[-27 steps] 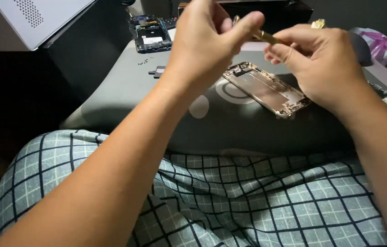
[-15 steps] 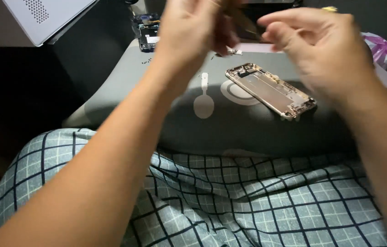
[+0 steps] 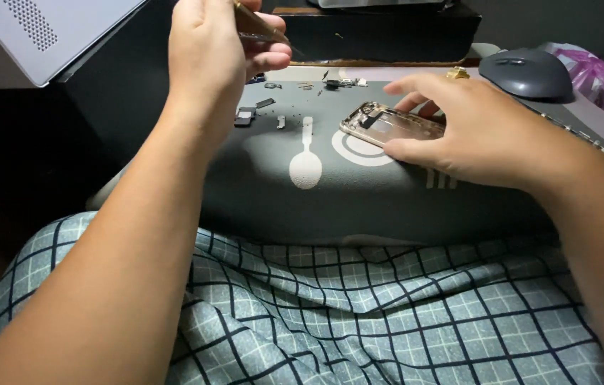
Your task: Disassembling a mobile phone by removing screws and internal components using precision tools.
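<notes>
Left hand [image 3: 220,53] is hovering raised above the far left part of the grey work mat with white tool outlines [image 3: 387,207], fingers curled and pinching a slim brass-coloured pair of tweezers [image 3: 259,27]. The tips are pointing right and slightly down, clear of the mat; whether they are carrying anything is not resolvable at this sharpness.

Right hand [image 3: 487,135] is resting palm-down on the mat right of centre, fingers spread. Thumb and forefinger are bracketing the gold metal phone housing, opened and without its screen [image 3: 387,125]. The thumb is lying along the housing's near edge, the forefinger reaching past its far edge, and the hand is covering the housing's right end. The housing is lying flat and angled, left end towards the far side, partly over a white ring printed on the mat.

Small dark loose phone parts and screws [image 3: 248,114] are sitting scattered along the mat's far left edge, below the left hand and well apart from the housing. More small pieces [image 3: 338,83] are lying at the far edge centre.

Beyond the mat: a black box [image 3: 387,32] at the far side, a dark grey computer mouse [image 3: 526,71] at far right, a pink plastic bag [image 3: 594,75] just beside it. A silver perforated panel [image 3: 45,32] is occupying the far left corner. Blue-grey checked fabric [image 3: 352,314] is covering the lap at the near edge.
</notes>
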